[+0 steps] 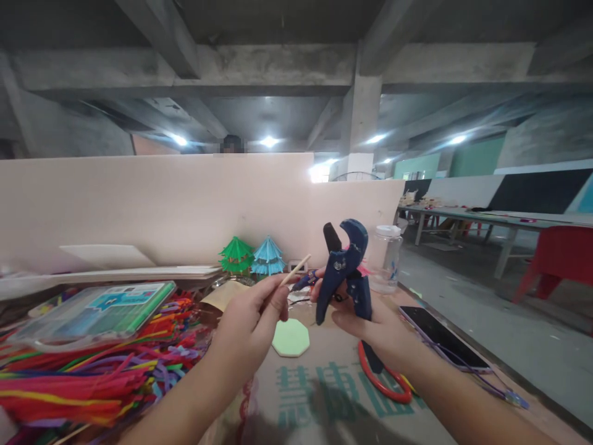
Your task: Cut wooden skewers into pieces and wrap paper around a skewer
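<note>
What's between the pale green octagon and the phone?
A red-handled tool lies there, and the person's right forearm crosses that stretch, as the head view shows.

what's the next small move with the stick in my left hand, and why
I'd probably lower the stick toward the pale green octagon: the left hand pinches the stick aloft, the octagon lies flat below, its visible top bare, and the right hand holds the blue tool.

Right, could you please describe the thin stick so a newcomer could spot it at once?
Find the long cream partition, then look below it to the left hand. The stick slants up and to the right out of that hand; it is thin, straight and pale, unlike the chunky dark blue tool in the right hand.
</note>
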Available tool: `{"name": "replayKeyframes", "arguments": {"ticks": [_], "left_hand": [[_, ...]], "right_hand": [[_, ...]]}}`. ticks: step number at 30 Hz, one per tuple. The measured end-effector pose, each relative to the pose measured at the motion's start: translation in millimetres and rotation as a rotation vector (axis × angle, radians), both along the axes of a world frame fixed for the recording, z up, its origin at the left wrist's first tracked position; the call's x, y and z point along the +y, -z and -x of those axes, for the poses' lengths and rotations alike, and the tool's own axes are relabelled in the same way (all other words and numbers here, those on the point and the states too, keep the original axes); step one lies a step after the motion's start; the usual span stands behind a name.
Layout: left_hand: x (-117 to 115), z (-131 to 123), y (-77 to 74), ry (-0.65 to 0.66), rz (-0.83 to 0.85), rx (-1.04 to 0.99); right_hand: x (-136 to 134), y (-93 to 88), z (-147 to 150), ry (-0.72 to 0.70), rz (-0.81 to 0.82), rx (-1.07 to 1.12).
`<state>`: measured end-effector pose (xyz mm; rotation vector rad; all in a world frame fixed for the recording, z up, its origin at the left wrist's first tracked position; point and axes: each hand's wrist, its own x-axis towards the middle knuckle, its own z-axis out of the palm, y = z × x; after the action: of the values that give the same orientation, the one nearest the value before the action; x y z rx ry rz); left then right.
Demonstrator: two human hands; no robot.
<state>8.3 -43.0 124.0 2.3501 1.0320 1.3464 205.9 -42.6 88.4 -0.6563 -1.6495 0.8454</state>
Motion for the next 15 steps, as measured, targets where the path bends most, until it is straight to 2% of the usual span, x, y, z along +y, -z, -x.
{"name": "replayKeyframes", "arguments": {"ticks": [4, 8, 15], "left_hand": [[-8, 4, -4.1, -0.079, -0.089, 0.062], [-13, 3, -1.9, -0.182, -0.191, 0.083], [-6, 4, 1.0, -0.066, -0.288, 0.084]], "right_hand": [[-1, 0.4, 0, 0.204, -0.084, -0.212], [-4, 5.2, 7, 0.331, -0.231, -0.361], [-4, 2.3, 7, 0.490, -0.481, -0.491]]}}
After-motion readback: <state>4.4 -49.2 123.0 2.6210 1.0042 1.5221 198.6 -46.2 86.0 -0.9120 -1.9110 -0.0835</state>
